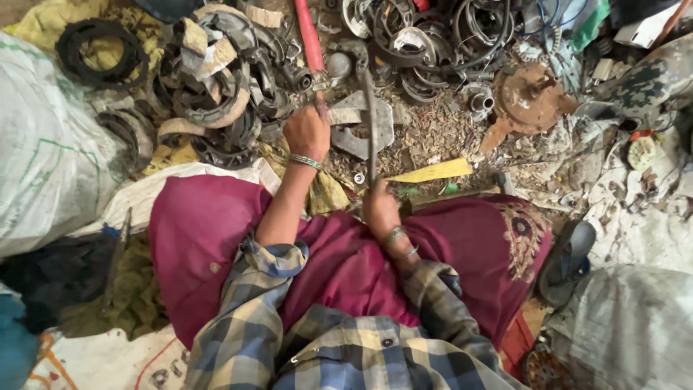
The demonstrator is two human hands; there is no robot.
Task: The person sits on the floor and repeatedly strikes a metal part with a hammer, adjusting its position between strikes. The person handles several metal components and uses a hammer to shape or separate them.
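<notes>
Sack (pixel 43 144): a white woven bag at the far left, slumped against the scrap.
Shoe pile (pixel 216 79): curved brake shoes and torn linings heaped left of centre, some lying on yellow cloth.
Left hand (pixel 307 132): clenched round something small at the near end of the red handle (pixel 309 40); what it grips is hidden by the fist. A green bangle sits on the wrist.
Plate (pixel 361 123): a flat grey metal piece on the ground, just right of the left hand and under the bar.
Bar (pixel 370 130): a thin dark rod running from the scrap down toward the lap, crossing the plate.
Right hand (pixel 380 209): closed on the near end of the bar, above the maroon cloth (pixel 216 238) over the knees.
Hub (pixel 530 97): a rusty round part to the right, well apart from both hands.
Sandal (pixel 567 260): grey, at the right knee.
Doing it well: in my judgement the bar needs a firm low grip and a steady point against the plate, with the left fist kept clear of the bar's path and the loose shavings.
</notes>
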